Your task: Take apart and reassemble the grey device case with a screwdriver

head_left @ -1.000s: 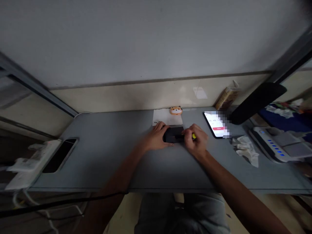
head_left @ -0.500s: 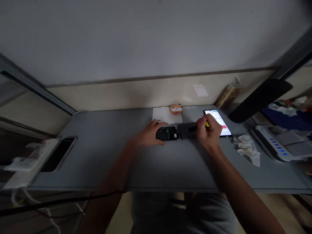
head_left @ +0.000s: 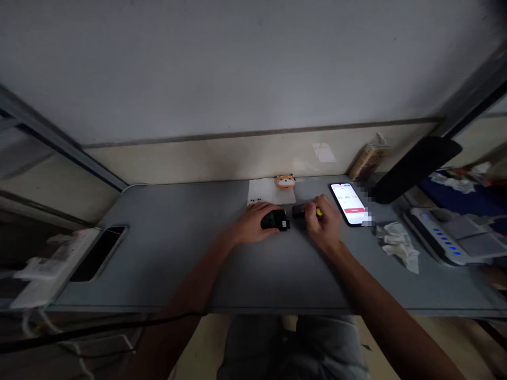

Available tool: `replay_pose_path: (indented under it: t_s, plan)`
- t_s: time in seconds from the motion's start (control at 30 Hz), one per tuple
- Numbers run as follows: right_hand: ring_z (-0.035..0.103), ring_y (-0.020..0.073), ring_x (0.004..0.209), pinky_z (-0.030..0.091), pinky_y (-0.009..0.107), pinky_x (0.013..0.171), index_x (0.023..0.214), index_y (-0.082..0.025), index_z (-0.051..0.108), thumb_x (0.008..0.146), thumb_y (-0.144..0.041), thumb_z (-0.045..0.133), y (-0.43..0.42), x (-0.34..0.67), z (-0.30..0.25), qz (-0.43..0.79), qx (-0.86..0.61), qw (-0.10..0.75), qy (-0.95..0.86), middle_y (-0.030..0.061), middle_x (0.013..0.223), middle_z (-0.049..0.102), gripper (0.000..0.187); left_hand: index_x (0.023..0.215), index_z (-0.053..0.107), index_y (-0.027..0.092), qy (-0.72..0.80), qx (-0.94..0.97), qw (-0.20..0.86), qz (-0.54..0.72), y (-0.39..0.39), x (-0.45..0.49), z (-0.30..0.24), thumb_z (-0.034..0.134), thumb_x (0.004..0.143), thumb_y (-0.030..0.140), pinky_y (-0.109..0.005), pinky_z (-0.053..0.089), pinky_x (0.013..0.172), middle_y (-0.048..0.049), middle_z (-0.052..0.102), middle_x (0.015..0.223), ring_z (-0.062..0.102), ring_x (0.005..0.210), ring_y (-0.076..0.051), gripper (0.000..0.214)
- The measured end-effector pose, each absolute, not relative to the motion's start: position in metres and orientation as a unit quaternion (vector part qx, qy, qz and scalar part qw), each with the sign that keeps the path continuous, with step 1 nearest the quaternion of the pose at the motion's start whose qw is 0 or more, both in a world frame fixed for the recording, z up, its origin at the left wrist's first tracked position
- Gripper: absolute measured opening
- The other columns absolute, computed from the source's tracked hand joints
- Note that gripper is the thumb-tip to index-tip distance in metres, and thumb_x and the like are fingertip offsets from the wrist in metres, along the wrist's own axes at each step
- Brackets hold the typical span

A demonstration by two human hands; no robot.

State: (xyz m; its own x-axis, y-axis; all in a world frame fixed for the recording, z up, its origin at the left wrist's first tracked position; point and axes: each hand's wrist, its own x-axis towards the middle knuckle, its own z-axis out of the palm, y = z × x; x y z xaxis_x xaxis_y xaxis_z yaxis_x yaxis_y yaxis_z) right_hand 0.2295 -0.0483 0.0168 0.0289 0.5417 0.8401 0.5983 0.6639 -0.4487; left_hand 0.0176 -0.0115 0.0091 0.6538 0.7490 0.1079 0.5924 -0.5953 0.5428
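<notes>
My left hand (head_left: 253, 221) is curled around a small black device with an exposed green circuit board (head_left: 273, 219), thumb along its near edge and fingers along its far edge. The device lies flat on the grey desk (head_left: 174, 237). Just to its right, my right hand (head_left: 325, 219) is closed around a tool with a yellow and black handle (head_left: 319, 212), perhaps a screwdriver; its tip I cannot make out. A dark piece (head_left: 300, 211) shows between that hand and the device, partly hidden by the fingers.
Behind the hands are a white paper (head_left: 263, 189) with several tiny dark bits and an orange animal-face case (head_left: 285, 182). To the right stand a lit phone (head_left: 348, 203), crumpled tissue (head_left: 398, 245), a black cylinder (head_left: 415, 169) and a carton (head_left: 366, 161). Another phone (head_left: 99, 253) lies left.
My right hand has moved left with the tool, closer to the device, uncovering more of the lit phone. My left hand and the device have shifted slightly; the view has moved a little too.
</notes>
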Motion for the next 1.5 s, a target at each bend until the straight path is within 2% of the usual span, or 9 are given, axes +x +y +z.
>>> replay_pose_path:
  t_s: [0.2, 0.4, 0.5, 0.57, 0.73, 0.87, 1.13, 1.33, 1.5]
  plan:
    - [0.046, 0.0146, 0.059, 0.033, 0.031, 0.057, 0.071, -0.023, 0.050, 0.099, -0.020, 0.049, -0.048, 0.230, 0.015, -0.033, -0.406, 0.590, -0.697, -0.0023, 0.061, 0.050, 0.028, 0.131, 0.060, 0.026, 0.381, 0.878, 0.230, 0.178, -0.009, 0.014, 0.007, 0.080, 0.081, 0.030, -0.049, 0.044, 0.111, -0.0072, 0.067, 0.130, 0.060, 0.125, -0.030, 0.053]
    - [0.050, 0.0164, 0.063, 0.037, 0.031, 0.061, 0.071, -0.024, 0.050, 0.097, -0.025, 0.053, -0.042, 0.227, 0.021, 0.037, -0.436, 0.557, -0.706, -0.0011, 0.064, 0.051, 0.026, 0.124, 0.063, 0.025, 0.373, 0.886, 0.205, 0.183, -0.008, 0.015, 0.007, 0.081, 0.081, 0.029, -0.046, 0.048, 0.106, -0.0059, 0.070, 0.123, 0.063, 0.119, -0.029, 0.047]
    - [0.058, 0.0186, 0.078, 0.044, 0.033, 0.071, 0.089, -0.024, 0.057, 0.096, -0.033, 0.058, -0.034, 0.221, 0.031, 0.120, -0.424, 0.544, -0.714, 0.0025, 0.083, 0.063, 0.011, 0.125, 0.062, 0.024, 0.370, 0.891, 0.196, 0.176, -0.007, 0.014, 0.004, 0.081, 0.081, 0.030, -0.045, 0.050, 0.104, -0.0069, 0.070, 0.122, 0.064, 0.119, -0.029, 0.048]
    - [0.058, 0.0181, 0.082, 0.045, 0.034, 0.075, 0.099, -0.025, 0.056, 0.095, -0.036, 0.062, -0.026, 0.215, 0.038, 0.185, -0.413, 0.547, -0.704, 0.0028, 0.094, 0.064, 0.013, 0.126, 0.062, 0.024, 0.369, 0.892, 0.187, 0.183, -0.007, 0.011, -0.001, 0.080, 0.083, 0.033, -0.045, 0.050, 0.104, -0.0069, 0.070, 0.123, 0.064, 0.119, -0.029, 0.048]
    - [0.054, 0.0162, 0.075, 0.045, 0.033, 0.073, 0.094, -0.026, 0.058, 0.094, -0.050, 0.062, -0.009, 0.205, 0.041, 0.389, -0.342, 0.591, -0.619, -0.0001, 0.086, 0.059, 0.024, 0.124, 0.065, 0.026, 0.353, 0.895, 0.159, 0.224, -0.010, 0.006, -0.014, 0.073, 0.091, 0.038, -0.045, 0.050, 0.107, -0.0069, 0.069, 0.128, 0.063, 0.123, -0.027, 0.036]
    - [0.051, 0.0156, 0.065, 0.044, 0.031, 0.063, 0.092, -0.027, 0.058, 0.088, -0.061, 0.065, -0.006, 0.197, 0.037, 0.542, -0.266, 0.629, -0.491, -0.0011, 0.074, 0.053, 0.035, 0.118, 0.068, 0.026, 0.327, 0.905, 0.147, 0.229, -0.009, 0.005, -0.019, 0.069, 0.094, 0.043, -0.045, 0.051, 0.106, -0.0066, 0.071, 0.126, 0.065, 0.121, -0.026, 0.029]
    - [0.034, 0.0119, 0.050, 0.036, 0.025, 0.050, 0.084, -0.029, 0.041, 0.091, -0.058, 0.066, -0.009, 0.188, 0.030, 0.533, -0.272, 0.681, -0.422, -0.0071, 0.062, 0.038, 0.039, 0.123, 0.069, 0.026, 0.307, 0.918, 0.122, 0.218, -0.009, 0.001, -0.022, 0.062, 0.099, 0.042, -0.046, 0.049, 0.110, -0.0074, 0.066, 0.137, 0.061, 0.128, -0.026, 0.029]
    - [0.055, 0.0148, 0.064, 0.047, 0.030, 0.060, 0.084, -0.026, 0.051, 0.091, -0.056, 0.065, -0.005, 0.202, 0.033, 0.525, -0.289, 0.652, -0.464, -0.0009, 0.077, 0.058, 0.033, 0.128, 0.066, 0.027, 0.297, 0.922, 0.123, 0.217, -0.010, 0.000, -0.022, 0.060, 0.101, 0.041, -0.046, 0.048, 0.110, -0.0072, 0.064, 0.140, 0.060, 0.130, -0.026, 0.031]
    - [0.048, 0.0146, 0.059, 0.045, 0.030, 0.059, 0.090, -0.028, 0.050, 0.096, -0.059, 0.053, -0.004, 0.201, 0.033, 0.545, -0.308, 0.643, -0.441, -0.0026, 0.070, 0.050, 0.032, 0.127, 0.067, 0.025, 0.297, 0.920, 0.127, 0.220, -0.010, 0.000, -0.023, 0.060, 0.101, 0.041, -0.045, 0.049, 0.110, -0.0092, 0.063, 0.140, 0.059, 0.130, -0.026, 0.031]
